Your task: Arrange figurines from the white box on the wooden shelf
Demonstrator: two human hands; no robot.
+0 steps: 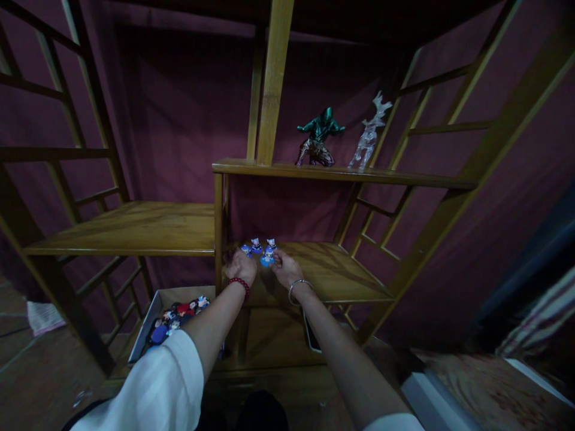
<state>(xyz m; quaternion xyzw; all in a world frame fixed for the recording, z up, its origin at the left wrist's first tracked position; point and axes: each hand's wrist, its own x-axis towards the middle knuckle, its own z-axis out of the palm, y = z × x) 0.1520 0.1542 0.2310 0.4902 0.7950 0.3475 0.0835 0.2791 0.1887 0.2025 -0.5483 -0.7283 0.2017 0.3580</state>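
Note:
Several small blue and white figurines stand close together at the left end of the middle shelf (332,269). My right hand (287,267) pinches a figurine with a light blue base (267,257) at its right side. Just left of it, my left hand (242,267) is curled at another small blue figurine (245,249), which its fingers partly hide. Behind these, two more figurines, one at the left (256,245) and one at the right (271,243), stand near the back.
An open box (150,317) of figurines sits at the lower left. A green figure (321,137) and a clear deer ornament (368,137) stand on the upper shelf (404,175). A wooden upright (218,227) borders the middle shelf; a left shelf (135,230) adjoins it.

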